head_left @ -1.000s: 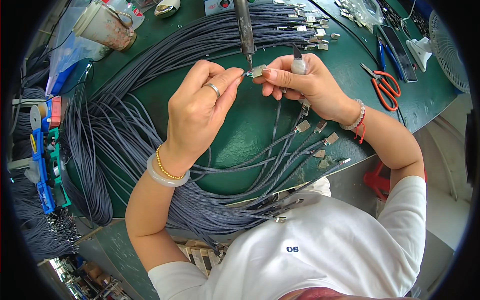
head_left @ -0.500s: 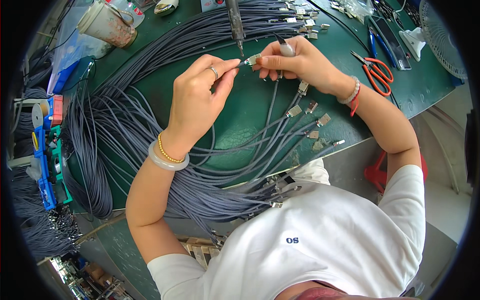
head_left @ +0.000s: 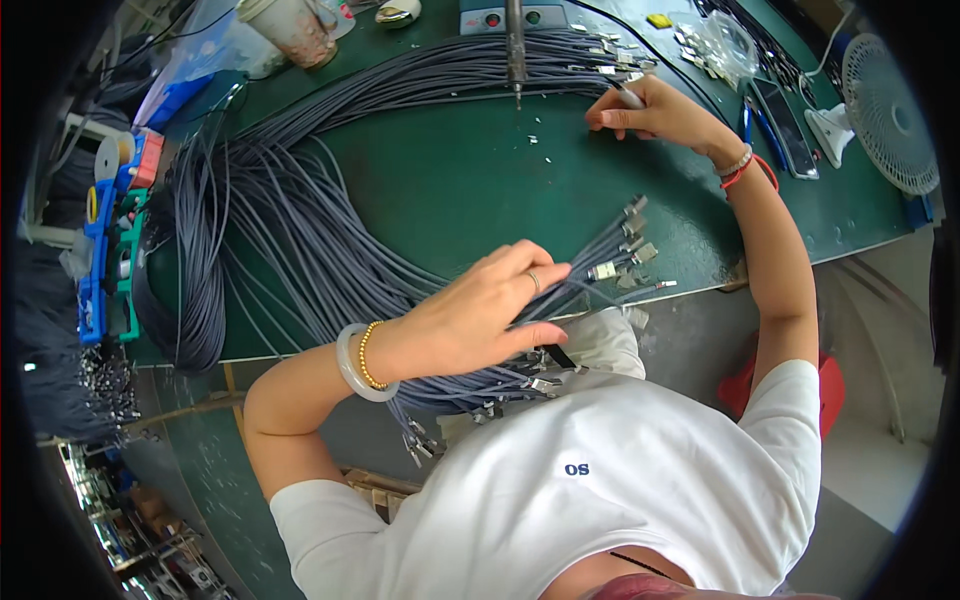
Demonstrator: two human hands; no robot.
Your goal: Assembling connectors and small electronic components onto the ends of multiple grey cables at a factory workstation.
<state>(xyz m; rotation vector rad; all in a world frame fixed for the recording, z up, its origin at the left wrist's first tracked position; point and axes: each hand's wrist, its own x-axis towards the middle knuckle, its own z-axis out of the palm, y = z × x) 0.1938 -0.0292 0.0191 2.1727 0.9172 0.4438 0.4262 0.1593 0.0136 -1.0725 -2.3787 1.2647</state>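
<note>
My left hand (head_left: pixel 485 312) is over the near bundle of grey cables (head_left: pixel 370 270), its thumb and index finger spread apart. Cable ends with metal plug connectors (head_left: pixel 604 271) stick out beyond its fingertips, near the table's front edge. Farther back on the right, my right hand (head_left: pixel 655 112) is closed round a small pale tool with a dark tip (head_left: pixel 630 97). What lies inside its curled fingers is hidden. Between the hands, toward the back, a soldering iron (head_left: pixel 515 50) points straight down above the green table (head_left: pixel 440 160).
A second cable bundle (head_left: pixel 420 75) arcs across the back. On the right are a phone (head_left: pixel 783 130), blue-handled pliers (head_left: pixel 765 138) and a white fan (head_left: pixel 890 115). A cup (head_left: pixel 290 30) stands back left, near blue and green bins (head_left: pixel 95 270). White bits (head_left: pixel 535 140) lie under the iron.
My left hand has let go of the connector's cable under the iron and moved nearer me, over the bundle. My right hand has moved right, away from the iron, still holding the pale tool.
</note>
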